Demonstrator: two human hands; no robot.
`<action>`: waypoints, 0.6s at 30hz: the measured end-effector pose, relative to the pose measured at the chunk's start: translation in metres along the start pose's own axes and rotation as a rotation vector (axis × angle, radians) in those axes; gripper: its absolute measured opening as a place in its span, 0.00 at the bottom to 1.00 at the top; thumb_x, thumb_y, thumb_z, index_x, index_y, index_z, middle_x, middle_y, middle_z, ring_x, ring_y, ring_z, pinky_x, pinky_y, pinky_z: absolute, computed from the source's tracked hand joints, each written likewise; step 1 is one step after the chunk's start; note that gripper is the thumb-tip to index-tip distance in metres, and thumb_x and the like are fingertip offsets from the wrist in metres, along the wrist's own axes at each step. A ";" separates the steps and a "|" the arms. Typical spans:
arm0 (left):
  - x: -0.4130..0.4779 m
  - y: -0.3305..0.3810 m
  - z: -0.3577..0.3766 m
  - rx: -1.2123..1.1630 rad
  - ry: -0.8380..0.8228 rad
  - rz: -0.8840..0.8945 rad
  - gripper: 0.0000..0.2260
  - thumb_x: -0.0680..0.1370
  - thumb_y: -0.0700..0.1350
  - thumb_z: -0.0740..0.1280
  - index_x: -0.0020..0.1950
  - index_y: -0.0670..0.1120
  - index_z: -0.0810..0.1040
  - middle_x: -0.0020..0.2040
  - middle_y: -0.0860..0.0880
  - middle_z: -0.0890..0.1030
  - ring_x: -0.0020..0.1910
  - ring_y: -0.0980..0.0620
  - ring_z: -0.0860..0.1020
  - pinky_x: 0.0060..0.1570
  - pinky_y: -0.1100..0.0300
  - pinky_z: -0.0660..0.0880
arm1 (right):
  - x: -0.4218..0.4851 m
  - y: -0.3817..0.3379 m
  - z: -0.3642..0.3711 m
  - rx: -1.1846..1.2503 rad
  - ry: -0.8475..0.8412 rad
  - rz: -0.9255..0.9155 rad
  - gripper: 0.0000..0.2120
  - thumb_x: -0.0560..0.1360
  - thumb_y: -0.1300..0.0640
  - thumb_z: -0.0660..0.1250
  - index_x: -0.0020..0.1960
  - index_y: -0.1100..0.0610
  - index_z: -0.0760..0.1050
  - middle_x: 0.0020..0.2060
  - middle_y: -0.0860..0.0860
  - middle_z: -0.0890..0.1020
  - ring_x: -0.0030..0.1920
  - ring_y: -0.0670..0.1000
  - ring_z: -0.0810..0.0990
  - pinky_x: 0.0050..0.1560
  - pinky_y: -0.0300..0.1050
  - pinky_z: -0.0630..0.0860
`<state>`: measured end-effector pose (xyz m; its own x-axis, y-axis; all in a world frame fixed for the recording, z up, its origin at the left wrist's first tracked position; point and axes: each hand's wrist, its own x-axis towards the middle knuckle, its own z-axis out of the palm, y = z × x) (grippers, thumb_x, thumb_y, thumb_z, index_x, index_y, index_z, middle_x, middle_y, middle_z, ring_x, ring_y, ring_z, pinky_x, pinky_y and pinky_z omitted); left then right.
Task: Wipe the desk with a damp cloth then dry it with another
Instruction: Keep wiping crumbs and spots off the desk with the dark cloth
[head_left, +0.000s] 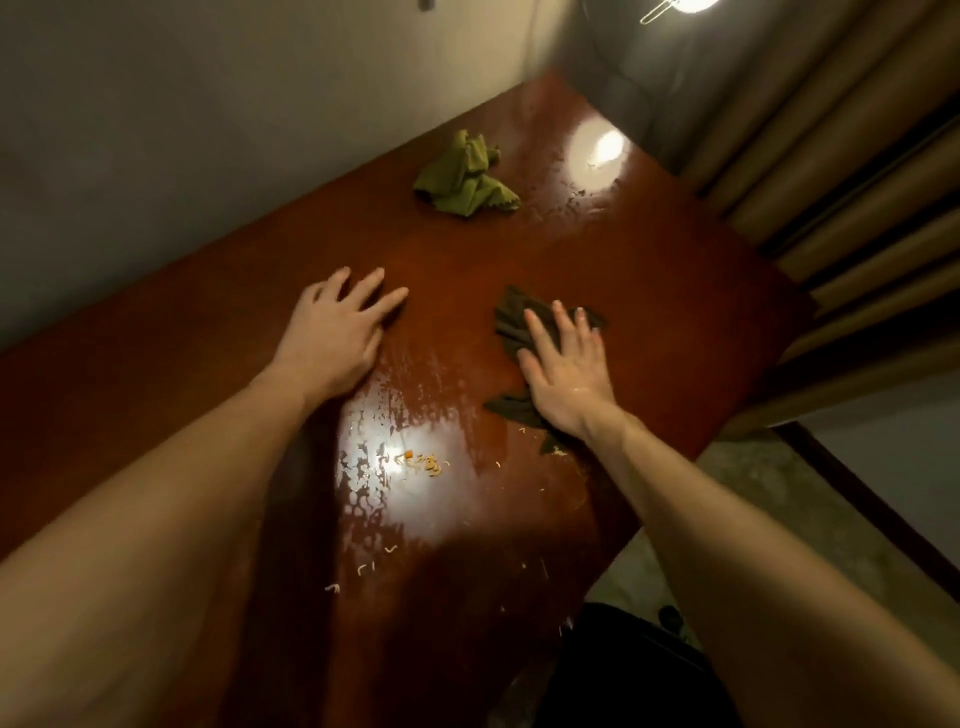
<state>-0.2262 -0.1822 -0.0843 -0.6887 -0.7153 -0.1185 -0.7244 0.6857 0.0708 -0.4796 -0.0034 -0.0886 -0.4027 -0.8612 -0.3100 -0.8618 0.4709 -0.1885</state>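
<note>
The right hand (563, 369) lies flat on the dark cloth (514, 322), fingers straight and slightly spread, pressing it against the desk (649, 291); the cloth shows beyond the fingertips, at the thumb side, and again in a corner under the wrist, so the hand covers its middle; no finger curls round it.

The left hand (337, 327) rests palm down on bare wood, fingers straight and fanned, holding nothing; it sits well apart from the dark cloth, with a stretch of wet desk between the two hands.

The green cloth (467, 179) lies crumpled farther off, near the wall (208, 130), beyond both hands and touched by neither; it is nearer the far end of the desk than the dark cloth.

The reddish-brown desk surface shines with streaks and patches of moisture between and before the hands; a small heap of orange and pale crumbs (423, 462) sits in the wet gleam near the right wrist, and thin pale scraps (363, 569) lie scattered closer to the person; tan curtains (831, 156) hang past the desk's right edge.
</note>
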 end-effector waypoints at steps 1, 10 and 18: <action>0.005 0.023 0.000 -0.099 -0.042 -0.116 0.25 0.87 0.57 0.49 0.85 0.62 0.50 0.87 0.50 0.51 0.85 0.38 0.50 0.81 0.37 0.50 | -0.003 -0.010 0.004 0.008 -0.001 -0.031 0.29 0.86 0.38 0.45 0.85 0.41 0.42 0.85 0.49 0.41 0.83 0.55 0.34 0.82 0.57 0.35; 0.025 0.127 0.016 -0.261 -0.229 -0.168 0.30 0.84 0.67 0.40 0.85 0.61 0.38 0.84 0.55 0.32 0.82 0.51 0.30 0.78 0.37 0.31 | 0.033 0.032 -0.011 0.069 0.028 -0.179 0.26 0.87 0.41 0.50 0.84 0.40 0.52 0.85 0.48 0.48 0.84 0.52 0.42 0.81 0.52 0.39; 0.029 0.116 0.008 -0.323 -0.349 -0.123 0.36 0.81 0.75 0.43 0.84 0.63 0.37 0.83 0.56 0.28 0.81 0.52 0.26 0.77 0.37 0.28 | 0.020 0.117 -0.029 0.160 0.001 0.021 0.26 0.88 0.42 0.50 0.84 0.41 0.52 0.85 0.47 0.47 0.84 0.52 0.41 0.82 0.54 0.39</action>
<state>-0.3301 -0.1222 -0.0874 -0.5861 -0.6625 -0.4665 -0.8102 0.4825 0.3328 -0.5969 0.0288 -0.0902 -0.4203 -0.8512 -0.3144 -0.7932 0.5129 -0.3282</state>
